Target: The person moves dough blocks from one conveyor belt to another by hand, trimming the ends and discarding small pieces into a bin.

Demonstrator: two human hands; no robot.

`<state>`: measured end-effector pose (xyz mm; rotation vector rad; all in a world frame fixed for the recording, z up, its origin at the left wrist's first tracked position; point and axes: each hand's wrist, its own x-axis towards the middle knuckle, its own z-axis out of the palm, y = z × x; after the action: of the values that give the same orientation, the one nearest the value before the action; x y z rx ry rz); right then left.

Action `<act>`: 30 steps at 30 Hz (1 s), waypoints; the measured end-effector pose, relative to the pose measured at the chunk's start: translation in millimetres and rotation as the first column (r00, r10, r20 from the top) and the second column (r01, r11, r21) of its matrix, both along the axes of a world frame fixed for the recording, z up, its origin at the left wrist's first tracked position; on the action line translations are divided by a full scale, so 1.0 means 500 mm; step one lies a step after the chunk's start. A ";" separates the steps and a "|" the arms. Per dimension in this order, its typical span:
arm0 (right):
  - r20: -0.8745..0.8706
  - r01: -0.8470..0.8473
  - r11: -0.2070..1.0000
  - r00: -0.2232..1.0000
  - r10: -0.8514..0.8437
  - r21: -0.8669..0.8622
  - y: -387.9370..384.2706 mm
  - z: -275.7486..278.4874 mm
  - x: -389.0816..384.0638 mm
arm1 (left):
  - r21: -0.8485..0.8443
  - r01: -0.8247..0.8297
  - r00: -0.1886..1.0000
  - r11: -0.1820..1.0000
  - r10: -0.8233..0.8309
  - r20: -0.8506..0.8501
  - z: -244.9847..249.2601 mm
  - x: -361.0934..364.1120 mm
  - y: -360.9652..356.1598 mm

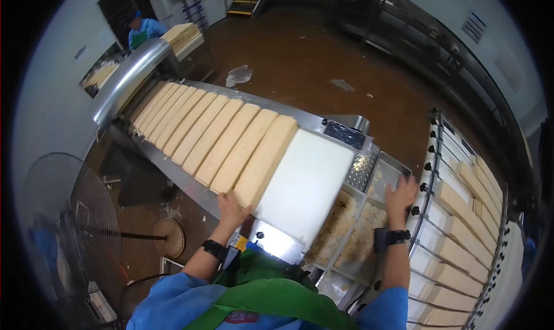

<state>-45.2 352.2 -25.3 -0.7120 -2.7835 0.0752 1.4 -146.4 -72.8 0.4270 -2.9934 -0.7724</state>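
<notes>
Long pale dough strips (213, 134) lie side by side across a white conveyor belt (309, 177). At the near end of the last strip (268, 157) is my left hand (232, 210), its fingers touching the strip's end. My right hand (401, 192) is over the edge of a metal tray (385, 180) right of the belt, fingers spread and bent, holding nothing that I can see. Below that tray, other trays hold flat dough scraps (360, 237).
On the right runs a second conveyor (427, 214) with more strips under thin bars. A fan (86, 214) stands at the left. A co-worker (143, 30) is behind the curved metal cover (130, 79). Metal benches (404, 27) line the back.
</notes>
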 end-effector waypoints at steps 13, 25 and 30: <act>0.164 -0.322 0.883 0.905 0.393 -0.340 -0.652 -0.065 -0.391 | 0.170 0.297 0.913 0.940 -0.331 0.237 0.076 -0.043 -0.004; 0.252 0.179 0.890 0.965 -0.075 -0.420 -0.527 0.013 -0.333 | 0.154 0.585 0.746 0.796 -0.603 0.282 0.073 -0.076 0.006; 0.066 0.321 0.804 0.940 -0.334 -0.501 -0.383 0.002 -0.190 | 0.291 0.630 0.671 0.720 -0.693 0.264 0.084 -0.072 0.094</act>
<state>-140.3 160.9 -24.4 -1.2964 -2.5755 0.7655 -34.6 -99.5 -30.8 -0.6821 -3.4433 -1.1005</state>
